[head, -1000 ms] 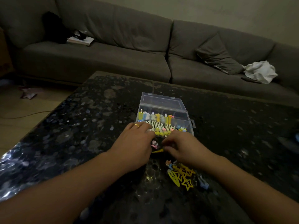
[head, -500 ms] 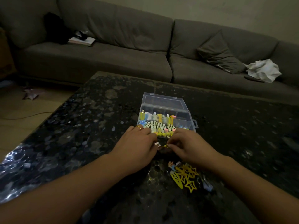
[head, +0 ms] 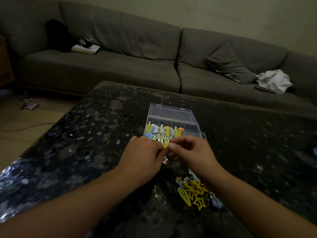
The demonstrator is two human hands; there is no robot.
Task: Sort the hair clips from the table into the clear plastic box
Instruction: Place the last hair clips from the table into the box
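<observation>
Head cam: both hands, left (head: 144, 158) and right (head: 192, 154), are pinching a yellow clip (head: 165, 146) beside the box (head: 171, 121), which is filling up mid-tabletop; a pile (head: 193, 191) is waiting near the front edge.

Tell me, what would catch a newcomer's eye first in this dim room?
Two hands, the left hand and the right hand, meet mid-table, pinching a small yellow hair clip just in front of the open clear plastic box lined with colourful clips. Nearer the viewer, bright yellow star clips lie on the dark speckled table.
</observation>
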